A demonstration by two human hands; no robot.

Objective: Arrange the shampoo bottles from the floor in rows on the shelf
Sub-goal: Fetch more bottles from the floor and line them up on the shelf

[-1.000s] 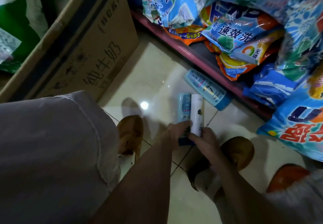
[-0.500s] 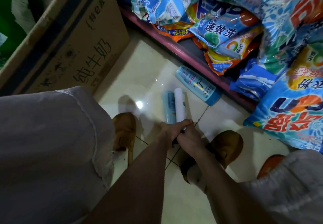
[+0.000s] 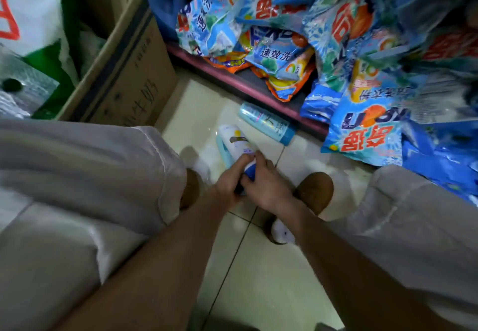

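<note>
Two shampoo bottles lie together between my feet: a white bottle (image 3: 236, 140) with a blue cap, and a light blue bottle (image 3: 224, 152) partly under it. My left hand (image 3: 230, 179) and my right hand (image 3: 266, 178) both grip their near ends, fingers curled round the caps. Which hand has which bottle is hard to tell. A third, teal shampoo bottle (image 3: 266, 123) lies alone on the tiled floor, against the edge of the low shelf (image 3: 232, 79).
Piled detergent bags (image 3: 284, 46) fill the low shelf, and one big bag (image 3: 367, 134) leans onto the floor at right. A cardboard box (image 3: 129, 72) stands at left. My knees and brown shoes (image 3: 314, 191) flank the bottles.
The white bottle has been lifted and tilted over the light blue one. Both hands have closed tighter on the bottles' near ends. The view has drawn back and upward.
</note>
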